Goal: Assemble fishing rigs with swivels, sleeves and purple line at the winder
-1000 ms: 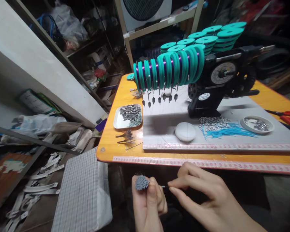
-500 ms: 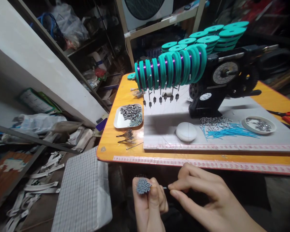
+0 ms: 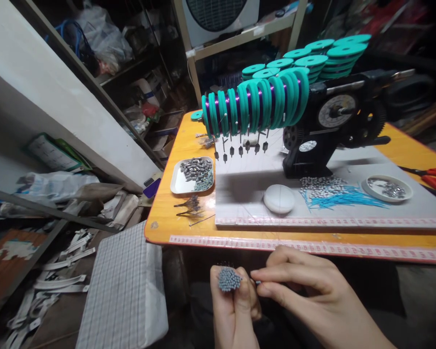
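Grey wire ends form a tight bundle point(image 3: 228, 279) that stands upright in the left hand point(image 3: 234, 310), whose fingers are closed around it in a fist. Just to the right of this grip, the right hand point(image 3: 305, 295) presses its thumb and forefinger together on a thin piece point(image 3: 257, 282), which is too small to tell more about; the fingertips almost touch the left hand.

Both hands are held below the near edge of the orange table point(image 3: 189, 145). Beyond the grip, well apart, a white oval pad point(image 3: 279, 198) lies on the table, and behind it stands a black winding machine point(image 3: 330, 126) with teal spools point(image 3: 254, 104). Far to the left of the grip and lower is a checked cushion point(image 3: 125, 291).
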Action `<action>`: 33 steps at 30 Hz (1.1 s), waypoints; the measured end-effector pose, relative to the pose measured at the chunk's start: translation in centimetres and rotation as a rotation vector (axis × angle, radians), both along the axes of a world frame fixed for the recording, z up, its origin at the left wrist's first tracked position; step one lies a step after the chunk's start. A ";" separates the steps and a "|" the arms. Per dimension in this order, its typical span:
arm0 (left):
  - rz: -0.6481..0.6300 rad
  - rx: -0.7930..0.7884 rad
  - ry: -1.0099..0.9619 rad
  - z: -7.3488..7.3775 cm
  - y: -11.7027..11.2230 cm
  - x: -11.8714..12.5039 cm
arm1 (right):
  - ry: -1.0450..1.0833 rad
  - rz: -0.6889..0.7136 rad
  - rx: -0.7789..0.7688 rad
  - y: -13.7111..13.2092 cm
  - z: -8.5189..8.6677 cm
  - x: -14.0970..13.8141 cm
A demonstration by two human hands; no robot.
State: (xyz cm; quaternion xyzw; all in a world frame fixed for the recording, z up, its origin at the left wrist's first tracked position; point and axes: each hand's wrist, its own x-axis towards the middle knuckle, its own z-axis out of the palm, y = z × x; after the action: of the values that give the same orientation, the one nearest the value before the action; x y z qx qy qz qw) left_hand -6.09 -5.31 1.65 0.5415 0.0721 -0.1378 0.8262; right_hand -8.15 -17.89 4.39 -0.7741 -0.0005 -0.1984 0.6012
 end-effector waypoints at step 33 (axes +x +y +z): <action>0.028 0.114 0.233 -2.2 1.1 0.1 | 0.098 0.096 -0.031 0.0 0.2 0.8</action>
State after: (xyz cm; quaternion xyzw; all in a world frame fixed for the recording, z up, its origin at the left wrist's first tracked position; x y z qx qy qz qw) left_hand -5.95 -4.20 -0.58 0.5670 0.1828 -0.1839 0.7819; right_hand -7.38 -17.88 4.59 -0.7911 -0.0111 -0.1313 0.5973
